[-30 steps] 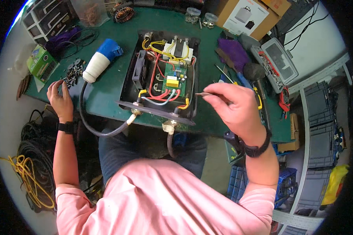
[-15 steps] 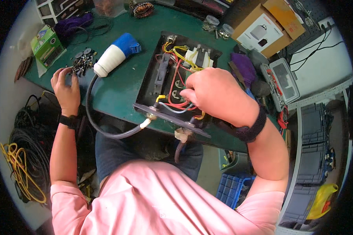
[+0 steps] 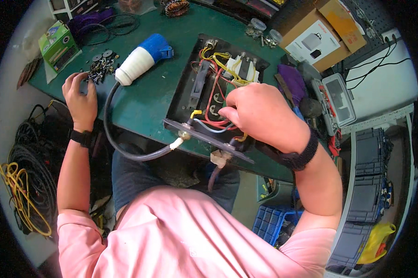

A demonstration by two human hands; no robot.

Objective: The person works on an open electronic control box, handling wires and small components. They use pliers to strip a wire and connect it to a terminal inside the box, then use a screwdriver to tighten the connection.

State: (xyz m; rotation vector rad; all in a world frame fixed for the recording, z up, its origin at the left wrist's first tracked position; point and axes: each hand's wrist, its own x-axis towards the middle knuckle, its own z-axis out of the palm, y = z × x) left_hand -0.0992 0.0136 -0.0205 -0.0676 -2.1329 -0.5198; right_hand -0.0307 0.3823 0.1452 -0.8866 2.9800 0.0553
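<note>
My left hand (image 3: 80, 103) rests on the table edge at the left, thumb apart from its loosely bent fingers, and nothing shows in it. Its fingertips are beside a pile of small screws (image 3: 101, 69). Over the right side of an open black metal box (image 3: 178, 107) is my right hand (image 3: 257, 107), thumb and fingers closed together; what they hold is hidden. Red wires (image 3: 216, 83), yellow wires (image 3: 214, 57) and a light blue wire (image 3: 211, 129) run inside the box. A black cable (image 3: 108, 121) joins its near panel (image 3: 208, 140) to a blue and white plug (image 3: 137, 65).
A green box (image 3: 58, 46) stands at the far left, and a cardboard box (image 3: 327, 39) at the back right. Small clear jars (image 3: 274, 38) and an open grey case (image 3: 337, 99) are on the right. Coiled cables (image 3: 30, 171) lie at the lower left.
The whole view has shifted slightly, so the bench things appear a little farther right. Both hands keep nearly the same pose, my right one still closed over the box.
</note>
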